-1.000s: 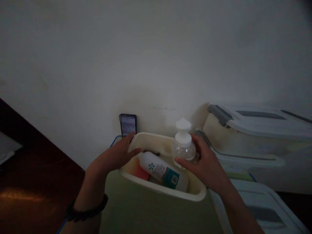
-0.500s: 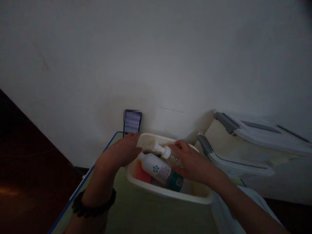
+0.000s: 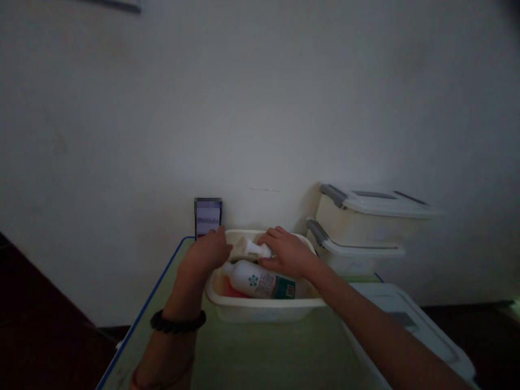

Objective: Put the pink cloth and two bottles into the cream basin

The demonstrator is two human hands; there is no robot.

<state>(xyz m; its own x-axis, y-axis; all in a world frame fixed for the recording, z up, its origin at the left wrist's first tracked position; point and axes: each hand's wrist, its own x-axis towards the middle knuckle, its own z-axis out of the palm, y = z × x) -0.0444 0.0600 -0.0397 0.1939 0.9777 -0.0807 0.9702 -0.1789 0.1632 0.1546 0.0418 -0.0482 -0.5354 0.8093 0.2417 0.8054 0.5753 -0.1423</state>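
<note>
A cream plastic tub (image 3: 266, 313) stands on the green table. My left hand (image 3: 205, 252) is closed over its back left rim, thumb on the inner side, close to a propped phone (image 3: 208, 219). My right hand (image 3: 290, 253) is inside the tub's back part, wrapped round a pump bottle (image 3: 264, 250) whose white pump head points left. The bottle's body is mostly hidden by the fingers. In front of it a white bottle (image 3: 244, 276) with a green printed mark and a dark green band lies on its side. Something red (image 3: 235, 290) shows beneath it.
Two lidded storage boxes with grey latches, the upper box (image 3: 365, 222) on the lower box (image 3: 353, 262), stand against the wall at the right. A pale lid (image 3: 414, 309) lies at the right, partly behind my forearm. Blue edging (image 3: 148, 306) runs along the table's left side.
The view has shifted, so the tub and boxes look smaller and the boxes sit further left. Both hands keep their places at the tub, and the right still holds the pump bottle.
</note>
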